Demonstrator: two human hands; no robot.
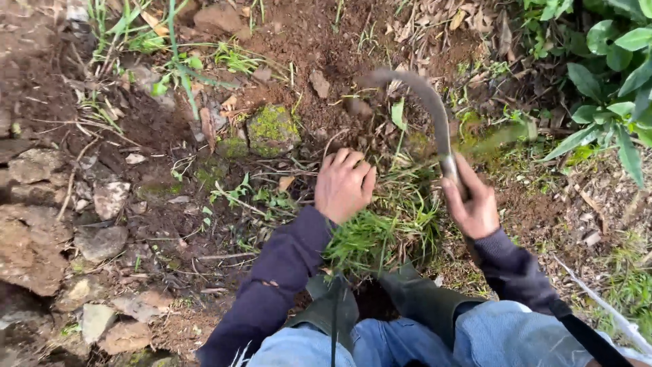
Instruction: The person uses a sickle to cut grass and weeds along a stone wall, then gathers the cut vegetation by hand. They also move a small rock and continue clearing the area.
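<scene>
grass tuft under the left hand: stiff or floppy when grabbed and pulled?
Probably floppy: the grass tuft is thin green blades splaying in all directions beside the left hand. Likely light, and it may tear rather than lift whole. The right hand grips a curved sickle, blurred above it.

We see our left hand (345, 185) closed around a clump of grass (380, 231) on the dirt, while our right hand (473, 201) grips a curved sickle (428, 102), its blade blurred above the grass. A mossy stone (272, 128) lies nearby.
</scene>
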